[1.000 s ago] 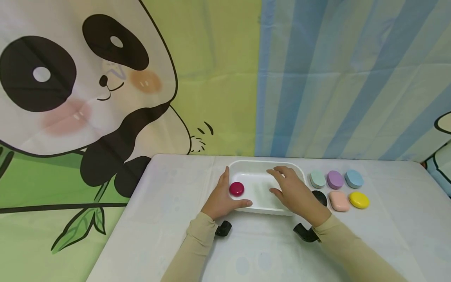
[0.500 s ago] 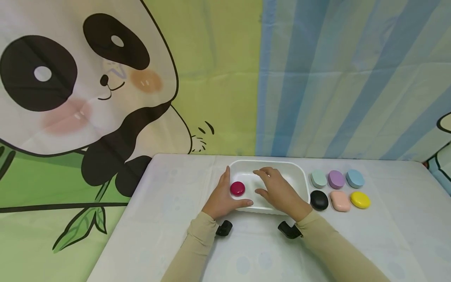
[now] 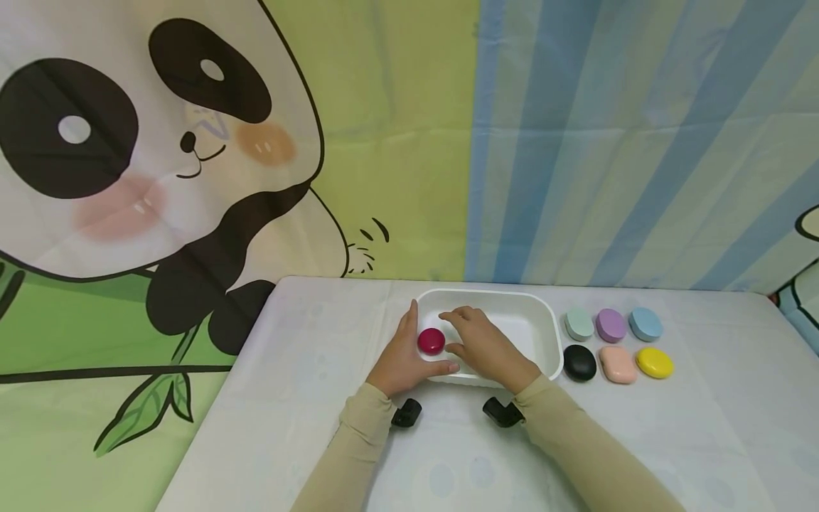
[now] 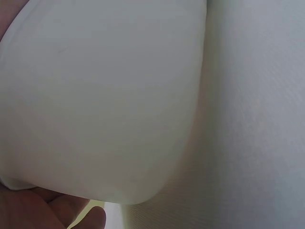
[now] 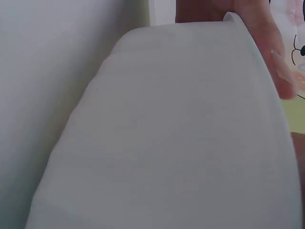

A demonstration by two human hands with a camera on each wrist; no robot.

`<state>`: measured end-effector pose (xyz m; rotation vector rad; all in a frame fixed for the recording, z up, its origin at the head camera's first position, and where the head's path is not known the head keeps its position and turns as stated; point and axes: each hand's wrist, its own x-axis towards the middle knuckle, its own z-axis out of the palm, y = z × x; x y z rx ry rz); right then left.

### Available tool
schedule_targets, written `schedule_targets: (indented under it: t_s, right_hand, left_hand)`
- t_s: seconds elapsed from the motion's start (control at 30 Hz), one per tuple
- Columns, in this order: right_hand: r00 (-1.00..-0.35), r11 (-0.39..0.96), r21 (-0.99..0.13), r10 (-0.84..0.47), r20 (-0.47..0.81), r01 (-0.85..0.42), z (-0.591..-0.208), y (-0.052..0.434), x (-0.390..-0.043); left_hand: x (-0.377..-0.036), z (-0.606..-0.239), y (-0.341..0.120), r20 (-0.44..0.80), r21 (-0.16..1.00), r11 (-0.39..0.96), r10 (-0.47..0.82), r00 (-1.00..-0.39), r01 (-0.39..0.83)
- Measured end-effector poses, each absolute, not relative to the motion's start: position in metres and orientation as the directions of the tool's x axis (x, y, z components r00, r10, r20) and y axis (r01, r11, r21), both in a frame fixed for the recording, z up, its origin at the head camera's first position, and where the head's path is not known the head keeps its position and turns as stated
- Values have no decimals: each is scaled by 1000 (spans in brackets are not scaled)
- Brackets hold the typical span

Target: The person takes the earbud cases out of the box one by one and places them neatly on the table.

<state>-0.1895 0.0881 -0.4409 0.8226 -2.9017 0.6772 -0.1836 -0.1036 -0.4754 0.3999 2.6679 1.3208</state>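
A white rectangular tray (image 3: 521,323) lies on the table, with a glossy round dark-red piece (image 3: 431,341) inside near its left end. My left hand (image 3: 399,355) holds the tray's near left corner, the thumb over the near rim and the fingers along the left side. My right hand (image 3: 483,348) hovers over the tray just right of the red piece, thumb and fingers spread apart with nothing between them. In the left wrist view the tray's outer wall (image 4: 105,105) fills most of the frame. The right wrist view shows that wall (image 5: 167,124) with the left thumb (image 5: 281,76) over the rim.
Right of the tray lie small smooth pieces in two rows: mint (image 3: 579,324), purple (image 3: 611,325) and blue (image 3: 645,324) behind; black (image 3: 579,363), pink (image 3: 618,365) and yellow (image 3: 655,363) in front. A printed panda curtain (image 3: 397,142) hangs behind the table (image 3: 448,455).
My right hand has moved left across the tray, coming close to the red piece, and the black piece is uncovered. The left hand and tray have stayed in place.
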Motion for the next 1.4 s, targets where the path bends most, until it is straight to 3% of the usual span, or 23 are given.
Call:
schedule_targets:
  t_s: [0.5,1.1,1.4]
  right_hand:
    - [-863,756,-469,-505,25,-456,-444,72,-200]
    - [-818,713,-456,-572,63,-534,-453,68,-204]
    - [-840,735,-464,-541,40,-495,-454,68,-204]
  left_hand:
    - [-186,-476,-104,13,789,581,308,-951,199]
    - [-185,-476,-104,4,802,568,305,-952,185]
    - [-185,-475,-104,5,805,563,310,-951,188]
